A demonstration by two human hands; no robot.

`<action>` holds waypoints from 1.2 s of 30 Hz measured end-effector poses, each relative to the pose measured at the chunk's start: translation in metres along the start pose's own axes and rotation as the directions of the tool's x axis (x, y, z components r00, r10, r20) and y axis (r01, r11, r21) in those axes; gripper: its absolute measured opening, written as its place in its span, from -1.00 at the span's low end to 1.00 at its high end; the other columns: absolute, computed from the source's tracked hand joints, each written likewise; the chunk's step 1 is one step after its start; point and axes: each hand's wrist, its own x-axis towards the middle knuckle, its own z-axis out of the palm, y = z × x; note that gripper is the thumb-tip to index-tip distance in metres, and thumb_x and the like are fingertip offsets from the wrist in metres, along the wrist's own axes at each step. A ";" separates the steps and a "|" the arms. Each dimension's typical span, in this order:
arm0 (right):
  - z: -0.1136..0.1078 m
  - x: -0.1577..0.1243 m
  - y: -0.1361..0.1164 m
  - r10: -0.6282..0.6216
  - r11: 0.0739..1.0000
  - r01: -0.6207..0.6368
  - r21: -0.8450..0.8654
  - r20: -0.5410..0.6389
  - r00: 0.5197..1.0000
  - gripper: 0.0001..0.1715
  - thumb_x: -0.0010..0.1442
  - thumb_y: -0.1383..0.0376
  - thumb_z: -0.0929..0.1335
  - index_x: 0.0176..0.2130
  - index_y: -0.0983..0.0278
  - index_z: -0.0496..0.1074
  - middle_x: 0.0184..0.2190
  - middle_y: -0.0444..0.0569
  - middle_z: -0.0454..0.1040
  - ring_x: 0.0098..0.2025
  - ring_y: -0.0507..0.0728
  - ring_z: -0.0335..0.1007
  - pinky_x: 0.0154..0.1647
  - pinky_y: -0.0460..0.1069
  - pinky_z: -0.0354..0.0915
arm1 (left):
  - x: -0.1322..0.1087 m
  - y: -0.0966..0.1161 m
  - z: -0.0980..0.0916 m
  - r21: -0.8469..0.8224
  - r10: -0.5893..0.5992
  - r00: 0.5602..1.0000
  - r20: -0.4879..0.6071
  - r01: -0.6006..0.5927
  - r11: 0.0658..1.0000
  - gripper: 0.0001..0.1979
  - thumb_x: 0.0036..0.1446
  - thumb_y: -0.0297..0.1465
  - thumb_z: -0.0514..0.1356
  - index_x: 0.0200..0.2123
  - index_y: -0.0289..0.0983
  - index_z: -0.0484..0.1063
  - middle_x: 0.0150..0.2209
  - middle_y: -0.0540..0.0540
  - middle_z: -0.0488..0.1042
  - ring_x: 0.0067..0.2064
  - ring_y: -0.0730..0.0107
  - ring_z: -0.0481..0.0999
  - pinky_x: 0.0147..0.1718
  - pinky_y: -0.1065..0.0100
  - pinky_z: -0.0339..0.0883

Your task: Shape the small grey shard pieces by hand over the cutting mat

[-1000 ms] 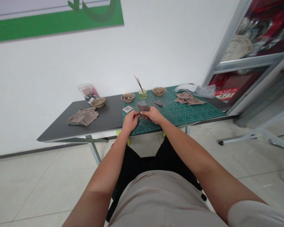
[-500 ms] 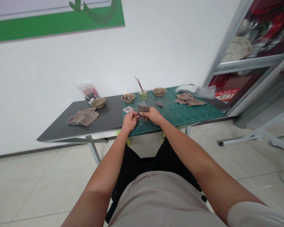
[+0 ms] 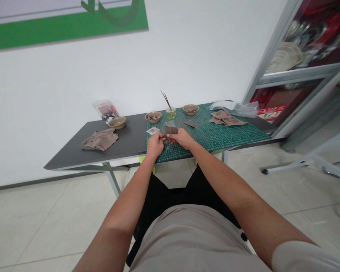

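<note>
Piece of dark brown, cloth-like material (image 3: 171, 130), held at the front of a green, white-gridded cutting mat (image 3: 223, 136) on the dark grey worktop (image 3: 132, 141). Gripped by the right hand (image 3: 184, 138), fingers curled; pinched at its left end by the left hand (image 3: 156, 143), fingertips drawn together.

Dark brown piece (image 3: 171, 130); rounded upper end; between hands (image 3: 184, 138); partly hidden

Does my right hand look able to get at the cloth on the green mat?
Likely yes: nothing seems to stand between your right hand and the cloth, though that hand holds a brown piece.
</note>
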 end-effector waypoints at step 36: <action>0.000 0.001 0.002 0.009 0.994 0.001 0.114 -0.085 0.996 -0.62 -0.22 0.22 0.57 -0.36 0.37 0.55 -0.47 -0.06 0.56 -0.46 0.03 0.42 -0.40 -0.06 0.38 | -0.004 0.002 0.000 -0.044 0.034 0.999 -0.018 -0.035 0.998 -0.90 0.08 -0.52 0.12 -0.39 -0.23 0.41 -0.31 -0.04 0.54 -0.22 0.29 0.49 -0.16 0.30 0.31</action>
